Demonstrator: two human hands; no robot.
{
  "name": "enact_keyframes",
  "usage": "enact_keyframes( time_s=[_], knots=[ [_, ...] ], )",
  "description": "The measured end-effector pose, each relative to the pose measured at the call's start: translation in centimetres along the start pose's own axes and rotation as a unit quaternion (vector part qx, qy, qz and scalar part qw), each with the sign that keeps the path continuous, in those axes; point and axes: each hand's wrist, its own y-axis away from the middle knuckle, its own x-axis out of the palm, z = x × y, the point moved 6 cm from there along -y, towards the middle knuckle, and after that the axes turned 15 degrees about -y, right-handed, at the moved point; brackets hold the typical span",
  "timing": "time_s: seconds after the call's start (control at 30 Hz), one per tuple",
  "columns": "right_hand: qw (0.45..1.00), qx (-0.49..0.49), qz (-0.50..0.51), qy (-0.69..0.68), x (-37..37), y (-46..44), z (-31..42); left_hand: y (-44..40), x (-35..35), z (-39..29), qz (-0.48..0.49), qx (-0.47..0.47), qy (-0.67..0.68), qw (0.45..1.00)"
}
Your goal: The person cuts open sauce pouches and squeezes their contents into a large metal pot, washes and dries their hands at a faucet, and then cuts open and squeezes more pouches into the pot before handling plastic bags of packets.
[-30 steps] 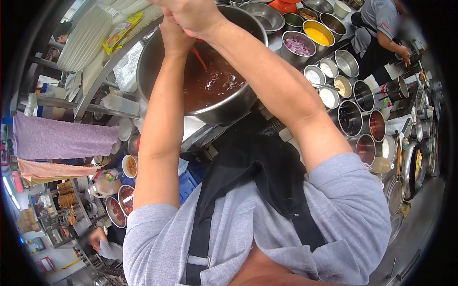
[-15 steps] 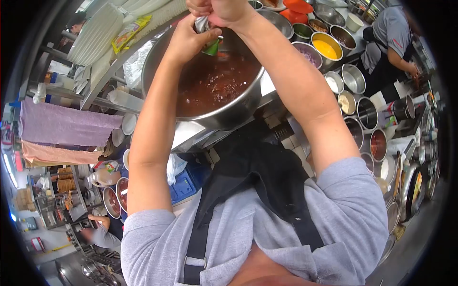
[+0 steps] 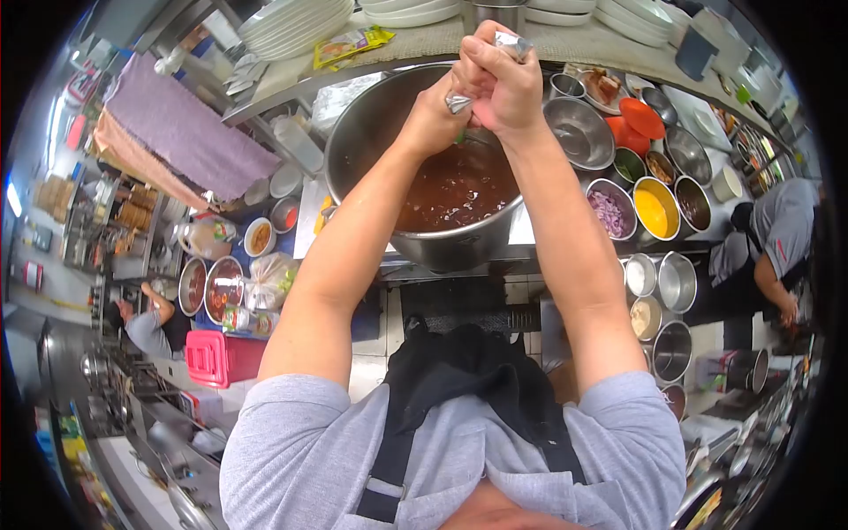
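Observation:
A large steel pot (image 3: 450, 252) of dark reddish-brown liquid (image 3: 459, 190) stands in front of me. Above it, my two hands are close together. My left hand (image 3: 433, 115) and my right hand (image 3: 503, 79) are both closed around a crumpled silvery packet (image 3: 512, 44), whose foil shows at the top of my right hand and between my fingers. A bit of green shows just under the hands. The rest of the packet is hidden by my fingers.
Right of the pot are a steel bowl (image 3: 579, 132), chopped purple onion (image 3: 608, 212), yellow liquid (image 3: 655, 208) and an orange container (image 3: 629, 132). A shelf of plates (image 3: 296, 26) runs above. A co-worker (image 3: 777, 234) stands at the right, another person (image 3: 150, 322) at the left. A pink box (image 3: 208, 358) sits lower left.
The view has turned and shifted, so the pot sits nearer the middle. My hands have stayed together over the pot; the green part that showed below them is now mostly hidden.

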Motion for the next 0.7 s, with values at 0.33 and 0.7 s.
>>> enact_keyframes(
  time_s=[0.33,0.7],
  knots=[
    [0.999,0.031,0.01,-0.018,1.0,-0.9,-2.3,1.1,-1.6,2.2,-0.087,-0.02,-0.085,0.992],
    [0.994,-0.024,-0.09,0.049,-3.3,1.3,-3.3,3.2,1.7,4.0,-0.069,-0.077,-0.136,0.985]
  ],
)
